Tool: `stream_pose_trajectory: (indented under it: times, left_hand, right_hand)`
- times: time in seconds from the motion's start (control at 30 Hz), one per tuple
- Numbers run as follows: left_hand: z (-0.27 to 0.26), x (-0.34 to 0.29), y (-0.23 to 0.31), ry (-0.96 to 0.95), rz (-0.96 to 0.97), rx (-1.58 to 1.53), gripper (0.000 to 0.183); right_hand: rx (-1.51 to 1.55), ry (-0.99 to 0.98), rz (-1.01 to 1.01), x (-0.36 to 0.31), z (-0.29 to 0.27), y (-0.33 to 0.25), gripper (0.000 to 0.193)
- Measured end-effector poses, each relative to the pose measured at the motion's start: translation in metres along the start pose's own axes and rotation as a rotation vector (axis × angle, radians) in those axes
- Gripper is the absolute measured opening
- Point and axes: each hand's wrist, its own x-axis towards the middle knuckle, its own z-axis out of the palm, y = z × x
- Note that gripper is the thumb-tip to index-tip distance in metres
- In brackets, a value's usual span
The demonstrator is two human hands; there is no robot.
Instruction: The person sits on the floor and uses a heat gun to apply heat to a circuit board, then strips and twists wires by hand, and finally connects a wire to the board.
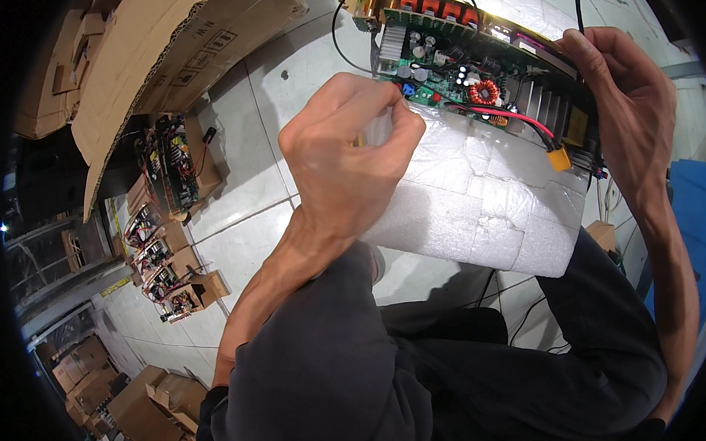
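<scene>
A green circuit board (444,56) in a gold-edged metal housing lies on a white foam block (477,225). It carries a red-wound ring coil (484,92), capacitors and grey heat-sink fins (540,106). My left hand (348,142) is closed in a pinch at the board's near-left edge, beside a small blue part (408,89). Whatever is between those fingertips is too small and hidden to name. At the far right end, my right hand (622,82) grips the housing, thumb on its top edge. Red and black wires run to a yellow connector (558,158) hanging over the foam.
Large cardboard boxes (164,66) stand at the far left. Several other circuit boards (168,167) sit in small boxes on the tiled floor (251,232). More cartons (148,404) lie at the lower left. A blue object (691,232) is at the right edge.
</scene>
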Motion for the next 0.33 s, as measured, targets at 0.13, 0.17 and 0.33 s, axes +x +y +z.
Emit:
stream_pose_trajectory:
  times: [0.13,0.17,0.33]
  left_hand:
    - [-0.0019,0.0004,0.0041,-0.014,-0.036,-0.024,0.008]
    - [-0.0026,0.0001,0.0042,-0.011,-0.034,-0.026,0.008]
    - [-0.0019,-0.0003,0.0016,-0.032,-0.022,-0.012,0.008]
  right_hand:
    - [0.007,-0.014,0.047,-0.0004,-0.0017,0.0005,0.034]
    - [0.021,-0.008,0.043,-0.0003,-0.0011,0.0003,0.033]
    - [0.045,-0.016,0.081,-0.0018,-0.0007,0.0019,0.032]
